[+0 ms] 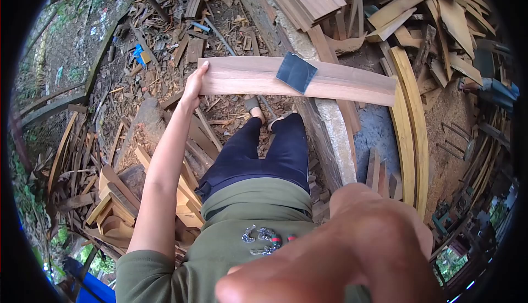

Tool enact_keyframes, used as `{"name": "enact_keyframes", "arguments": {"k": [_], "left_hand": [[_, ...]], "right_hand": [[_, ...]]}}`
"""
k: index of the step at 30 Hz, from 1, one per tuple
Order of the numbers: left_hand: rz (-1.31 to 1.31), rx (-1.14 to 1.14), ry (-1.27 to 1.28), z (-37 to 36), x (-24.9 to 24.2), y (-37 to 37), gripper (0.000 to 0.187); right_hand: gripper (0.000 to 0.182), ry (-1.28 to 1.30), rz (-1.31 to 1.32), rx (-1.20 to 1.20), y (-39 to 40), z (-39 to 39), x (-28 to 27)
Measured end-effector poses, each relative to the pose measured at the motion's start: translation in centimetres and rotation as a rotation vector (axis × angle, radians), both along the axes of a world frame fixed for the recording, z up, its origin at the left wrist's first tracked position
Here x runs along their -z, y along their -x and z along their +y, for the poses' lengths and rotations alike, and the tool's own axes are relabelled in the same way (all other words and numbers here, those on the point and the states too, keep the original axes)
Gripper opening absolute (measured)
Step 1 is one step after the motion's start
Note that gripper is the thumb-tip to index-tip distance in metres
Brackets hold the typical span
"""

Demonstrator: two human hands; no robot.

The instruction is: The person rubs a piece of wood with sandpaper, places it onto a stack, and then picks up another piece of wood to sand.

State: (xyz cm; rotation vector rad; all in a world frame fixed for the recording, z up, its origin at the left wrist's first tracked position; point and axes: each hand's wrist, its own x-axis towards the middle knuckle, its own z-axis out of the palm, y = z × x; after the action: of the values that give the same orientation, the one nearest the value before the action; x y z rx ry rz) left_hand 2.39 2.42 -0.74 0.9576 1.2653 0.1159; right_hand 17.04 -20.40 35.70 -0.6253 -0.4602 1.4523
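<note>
Though askew, sheet [297, 72] atop plank [245, 76]

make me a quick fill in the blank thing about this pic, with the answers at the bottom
1. The left hand holds one ____ of the wooden board, not its middle.
2. The dark flat piece lies on ____ of the board, not underneath it.
3. The blurred hand close to the camera is the person's ____ one.
4. The shirt is neither red nor blue but mainly ____.

Missing words: end; top; right; green.
</note>
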Motion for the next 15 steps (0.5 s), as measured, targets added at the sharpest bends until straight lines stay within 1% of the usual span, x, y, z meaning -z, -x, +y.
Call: {"name": "enact_keyframes", "arguments": {"k": [1, 3, 5, 6, 8, 12, 15], "left_hand": [[-0.018, -0.021, 0.008, -0.1, -0.1, 0.0, 0.057], [0.032, -0.006, 0.01, 0.0, -0.3, 0.0, 0.057], [0.035, -0.02, 0.044, 0.1, -0.3, 0.2, 0.056], [0.024, -0.03, 0.069, 0.0, -0.1, 0.2, 0.056], [0.002, -0.02, 0.04, 0.1, -0.2, 0.0, 0.055], [-0.011, -0.011, 0.011, -0.1, -1.0, -0.1, 0.054], [-0.008, 0.0, 0.009, -0.2, -1.5, -0.3, 0.057]], "right_hand": [[0.012, 0.006, 0.001, -0.017, 1.1, 0.3, -0.3], [0.011, 0.036, 0.006, -0.043, 1.8, 1.4, -0.3], [0.01, 0.066, 0.014, -0.065, 0.7, 0.4, -0.4], [0.01, 0.078, 0.014, -0.074, 0.3, 1.4, 0.0], [0.009, 0.085, -0.004, -0.094, -0.3, -0.6, -0.8], [0.007, 0.104, -0.025, -0.142, 1.5, 4.5, 0.0], [0.006, 0.13, -0.039, -0.17, 0.5, 3.2, -0.5]]}}
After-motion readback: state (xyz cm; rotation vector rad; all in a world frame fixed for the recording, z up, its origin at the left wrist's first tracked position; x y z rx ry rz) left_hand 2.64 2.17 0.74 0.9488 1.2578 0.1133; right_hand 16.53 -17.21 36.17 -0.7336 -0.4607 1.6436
